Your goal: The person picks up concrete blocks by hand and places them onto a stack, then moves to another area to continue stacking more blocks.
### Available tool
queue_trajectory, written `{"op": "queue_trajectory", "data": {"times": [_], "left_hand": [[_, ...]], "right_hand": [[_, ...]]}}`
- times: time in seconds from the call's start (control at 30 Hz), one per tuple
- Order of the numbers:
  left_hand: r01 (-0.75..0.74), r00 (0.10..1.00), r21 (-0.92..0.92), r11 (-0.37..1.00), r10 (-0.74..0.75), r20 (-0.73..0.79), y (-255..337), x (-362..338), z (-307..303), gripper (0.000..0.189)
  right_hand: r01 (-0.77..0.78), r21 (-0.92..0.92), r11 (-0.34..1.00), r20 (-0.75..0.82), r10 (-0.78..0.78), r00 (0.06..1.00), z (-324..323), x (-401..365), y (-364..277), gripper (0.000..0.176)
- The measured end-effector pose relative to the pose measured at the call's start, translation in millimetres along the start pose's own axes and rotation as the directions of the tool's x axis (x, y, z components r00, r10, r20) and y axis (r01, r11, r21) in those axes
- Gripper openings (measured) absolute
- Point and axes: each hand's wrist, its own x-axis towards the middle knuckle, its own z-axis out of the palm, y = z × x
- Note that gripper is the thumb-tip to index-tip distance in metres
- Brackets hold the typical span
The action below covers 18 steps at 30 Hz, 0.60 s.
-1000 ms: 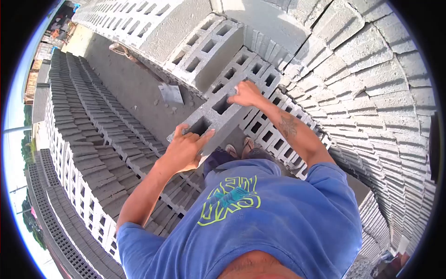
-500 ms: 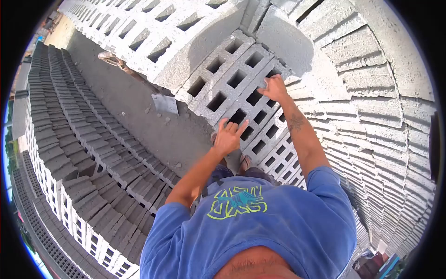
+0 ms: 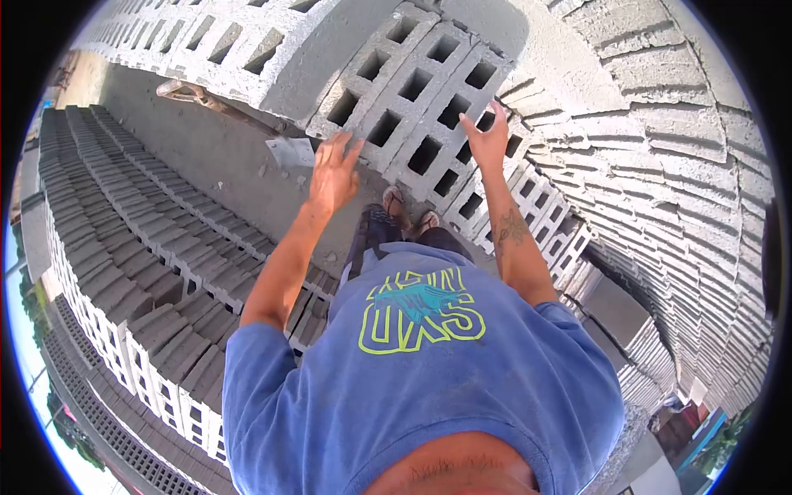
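My left hand [image 3: 334, 177] is over the lower left edge of the hollow concrete blocks [image 3: 402, 113], its fingers stretched out and slightly apart, holding nothing. My right hand [image 3: 489, 142] hovers at the right side of the same group of blocks, with thumb and fingers spread apart and nothing between them. The blocks are grey and rough, set side by side with their rectangular holes facing me. My sandalled feet [image 3: 396, 206] stand just below them.
Long stacked rows of blocks [image 3: 140, 247] run along the left, and a tall curved-looking stack [image 3: 660, 165] rises on the right. A wooden handle [image 3: 198, 95] and a pale flat piece [image 3: 290, 153] lie near the ground strip. More blocks [image 3: 214, 41] stand at upper left.
My left hand has moved left and up, away from the block holes. The right hand has opened its thumb and fingers wider. The view has shifted, with more blocks showing below my right hand.
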Motion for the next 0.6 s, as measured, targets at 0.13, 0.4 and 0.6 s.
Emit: {"op": "queue_trajectory", "data": {"times": [0.13, 0.4, 0.6], "left_hand": [[-0.224, 0.972, 0.058, 0.973, 0.219, 0.085, -17, 23, -5, 0.061], [-0.694, 0.708, 0.088, 0.715, 0.653, 0.269, -36, 86, 7, 0.023], [-0.718, 0.624, -0.069, 0.693, 0.685, 0.376, -38, 94, 23, 0.016]], "right_hand": [[-0.733, 0.28, 0.62, 0.444, 0.593, 0.672, 6, -102, -4, 0.102], [-0.715, 0.521, 0.466, 0.354, 0.644, 0.678, 57, -126, -40, 0.08], [-0.759, 0.415, 0.502, 0.239, 0.745, 0.623, 61, -129, -25, 0.055]]}}
